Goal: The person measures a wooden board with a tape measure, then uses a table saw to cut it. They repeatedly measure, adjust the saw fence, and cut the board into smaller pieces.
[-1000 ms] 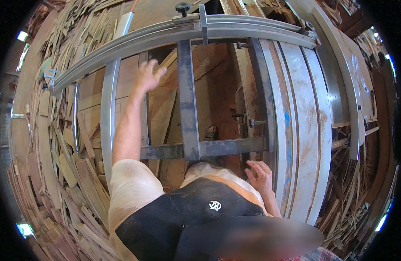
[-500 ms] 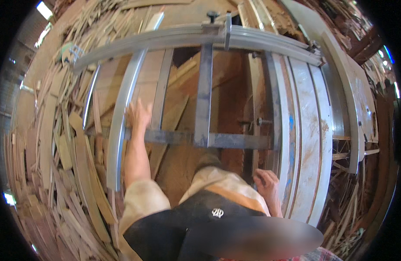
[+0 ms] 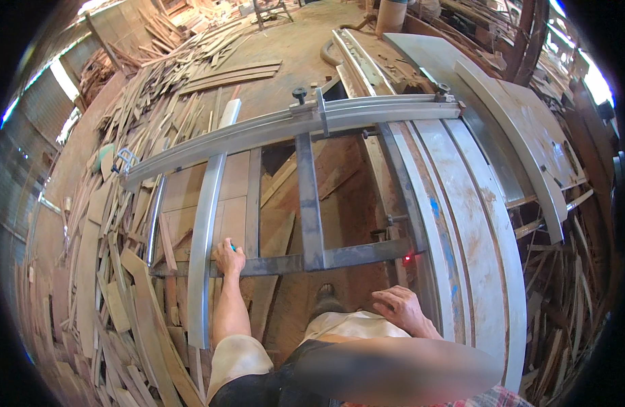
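Observation:
My left hand [image 3: 229,258] is closed at the front bar [image 3: 278,265] of a dark metal frame. A small blue-green thing [image 3: 233,247] shows at its fingertips, too little of it to name. Just left of that hand runs a long silver rail [image 3: 207,237], passing under a grooved aluminium fence [image 3: 258,129] that spans the frame. My right hand [image 3: 399,308] is held palm down, fingers curled together, beside the long metal saw table [image 3: 472,224]. Nothing shows in it. A red light [image 3: 407,258] glows at the frame's right front corner.
Wood offcuts [image 3: 136,305] lie heaped along the left. A black knob [image 3: 299,94] and an upright stop [image 3: 323,112] stand on the fence. Beyond the saw table on the right is a wide board [image 3: 529,122]. My foot [image 3: 326,293] is below the frame.
My left hand, spread beside the silver rail before, has come nearer to me and closed at the front bar. My right hand has shifted slightly left. The view has tilted up, showing more floor beyond.

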Action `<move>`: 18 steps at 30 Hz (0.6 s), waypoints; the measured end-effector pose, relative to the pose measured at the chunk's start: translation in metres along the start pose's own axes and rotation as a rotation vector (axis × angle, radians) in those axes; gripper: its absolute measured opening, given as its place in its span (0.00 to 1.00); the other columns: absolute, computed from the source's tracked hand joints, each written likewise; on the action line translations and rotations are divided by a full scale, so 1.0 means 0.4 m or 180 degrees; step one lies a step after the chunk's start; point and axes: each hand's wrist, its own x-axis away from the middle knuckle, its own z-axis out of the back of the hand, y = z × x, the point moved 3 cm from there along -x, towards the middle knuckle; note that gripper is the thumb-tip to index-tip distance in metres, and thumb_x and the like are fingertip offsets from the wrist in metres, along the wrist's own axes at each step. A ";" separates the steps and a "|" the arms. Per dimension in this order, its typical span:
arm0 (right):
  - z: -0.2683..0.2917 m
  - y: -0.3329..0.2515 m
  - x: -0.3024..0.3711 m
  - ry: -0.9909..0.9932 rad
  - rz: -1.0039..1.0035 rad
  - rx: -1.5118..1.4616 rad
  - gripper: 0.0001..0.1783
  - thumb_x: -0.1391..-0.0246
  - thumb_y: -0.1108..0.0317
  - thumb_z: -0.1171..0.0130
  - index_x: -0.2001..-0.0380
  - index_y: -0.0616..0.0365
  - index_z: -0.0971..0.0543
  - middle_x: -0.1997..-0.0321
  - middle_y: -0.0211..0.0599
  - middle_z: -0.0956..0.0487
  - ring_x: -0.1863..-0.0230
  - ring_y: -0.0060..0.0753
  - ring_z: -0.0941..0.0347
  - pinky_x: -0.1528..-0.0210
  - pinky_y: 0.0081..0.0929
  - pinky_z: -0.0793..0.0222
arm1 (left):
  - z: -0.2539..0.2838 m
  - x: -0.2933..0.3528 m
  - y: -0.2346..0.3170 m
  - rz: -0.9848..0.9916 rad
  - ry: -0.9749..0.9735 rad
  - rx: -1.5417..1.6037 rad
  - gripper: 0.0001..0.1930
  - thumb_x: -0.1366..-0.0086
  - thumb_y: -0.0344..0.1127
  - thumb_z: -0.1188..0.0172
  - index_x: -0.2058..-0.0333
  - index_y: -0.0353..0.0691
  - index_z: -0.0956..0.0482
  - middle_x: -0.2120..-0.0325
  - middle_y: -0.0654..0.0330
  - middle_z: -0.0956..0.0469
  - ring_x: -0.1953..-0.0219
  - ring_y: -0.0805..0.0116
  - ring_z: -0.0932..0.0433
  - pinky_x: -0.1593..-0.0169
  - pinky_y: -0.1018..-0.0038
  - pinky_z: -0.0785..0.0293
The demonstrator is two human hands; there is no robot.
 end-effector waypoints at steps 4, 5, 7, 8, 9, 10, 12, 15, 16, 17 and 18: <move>-0.012 -0.003 0.006 0.0088 -0.0231 -0.0014 0.16 0.47 0.64 0.25 0.56 0.58 0.11 0.58 0.42 0.10 0.57 0.46 0.14 0.51 0.41 0.18 | 0.007 0.001 0.009 -0.0016 0.0015 -0.0161 0.24 0.33 0.42 0.34 0.39 0.51 0.25 0.40 0.52 0.26 0.36 0.43 0.30 0.36 0.46 0.29; -0.016 -0.002 0.007 0.0118 -0.0280 -0.0006 0.16 0.47 0.65 0.25 0.56 0.58 0.11 0.57 0.42 0.10 0.57 0.46 0.14 0.51 0.41 0.17 | 0.007 0.000 0.009 -0.0012 -0.0010 -0.0199 0.24 0.33 0.42 0.34 0.39 0.51 0.25 0.40 0.52 0.26 0.36 0.43 0.30 0.36 0.46 0.29; -0.022 -0.002 0.005 0.0183 -0.0381 0.0027 0.15 0.48 0.65 0.25 0.57 0.58 0.11 0.57 0.42 0.10 0.56 0.46 0.14 0.51 0.41 0.17 | 0.003 -0.004 0.007 -0.0018 -0.0071 -0.0239 0.24 0.33 0.42 0.35 0.39 0.51 0.25 0.40 0.52 0.26 0.36 0.42 0.30 0.36 0.46 0.29; -0.026 -0.002 0.003 0.0207 -0.0438 0.0041 0.15 0.48 0.65 0.25 0.57 0.58 0.11 0.57 0.42 0.10 0.56 0.46 0.14 0.51 0.41 0.17 | -0.001 -0.005 0.003 -0.0021 -0.0114 -0.0253 0.24 0.33 0.42 0.35 0.39 0.50 0.25 0.40 0.52 0.26 0.36 0.42 0.30 0.36 0.46 0.29; -0.030 -0.003 -0.002 0.0210 -0.0525 0.0073 0.15 0.48 0.65 0.25 0.57 0.58 0.11 0.58 0.43 0.10 0.56 0.47 0.14 0.51 0.42 0.18 | -0.005 -0.006 -0.001 -0.0057 -0.0101 -0.0256 0.24 0.33 0.42 0.35 0.39 0.50 0.25 0.40 0.52 0.26 0.36 0.42 0.30 0.36 0.46 0.29; -0.033 -0.007 -0.009 0.0231 -0.0504 0.0035 0.15 0.48 0.65 0.25 0.57 0.58 0.11 0.58 0.43 0.10 0.56 0.47 0.14 0.51 0.42 0.18 | -0.010 -0.008 -0.009 -0.0057 -0.0187 -0.0291 0.24 0.33 0.43 0.35 0.39 0.50 0.25 0.40 0.51 0.26 0.36 0.42 0.30 0.36 0.46 0.29; -0.040 -0.013 -0.030 0.0233 -0.0552 0.0021 0.15 0.48 0.66 0.26 0.57 0.58 0.11 0.58 0.43 0.11 0.57 0.48 0.14 0.51 0.42 0.18 | -0.016 -0.016 -0.019 -0.0198 -0.0148 -0.0296 0.24 0.32 0.43 0.35 0.39 0.50 0.25 0.40 0.50 0.26 0.36 0.42 0.30 0.36 0.45 0.30; -0.053 -0.031 -0.080 0.0260 -0.0369 -0.0136 0.15 0.45 0.65 0.27 0.56 0.58 0.12 0.58 0.45 0.11 0.56 0.50 0.15 0.51 0.43 0.19 | -0.016 -0.035 -0.029 -0.0375 -0.0344 -0.0461 0.26 0.32 0.44 0.35 0.37 0.49 0.26 0.42 0.47 0.24 0.38 0.41 0.28 0.35 0.44 0.32; -0.059 -0.036 -0.100 0.0326 -0.0302 -0.0176 0.14 0.45 0.66 0.27 0.56 0.59 0.12 0.57 0.45 0.11 0.56 0.51 0.15 0.51 0.44 0.19 | -0.001 -0.041 -0.022 -0.0599 -0.0089 -0.0311 0.27 0.31 0.45 0.35 0.36 0.48 0.26 0.43 0.45 0.23 0.39 0.40 0.27 0.35 0.43 0.33; -0.069 -0.041 -0.120 0.0321 -0.0227 -0.0228 0.14 0.44 0.66 0.28 0.56 0.59 0.12 0.57 0.46 0.11 0.56 0.51 0.15 0.51 0.44 0.19 | 0.009 -0.038 -0.025 -0.0546 -0.0225 -0.0250 0.28 0.31 0.45 0.35 0.35 0.46 0.27 0.44 0.44 0.23 0.40 0.39 0.26 0.35 0.42 0.34; -0.084 -0.050 -0.136 0.0206 -0.0110 -0.0311 0.14 0.44 0.66 0.28 0.56 0.59 0.12 0.57 0.46 0.12 0.56 0.52 0.15 0.51 0.44 0.19 | 0.035 -0.029 -0.017 -0.0681 0.0126 -0.0088 0.31 0.31 0.44 0.36 0.33 0.42 0.29 0.44 0.41 0.21 0.43 0.37 0.23 0.37 0.43 0.30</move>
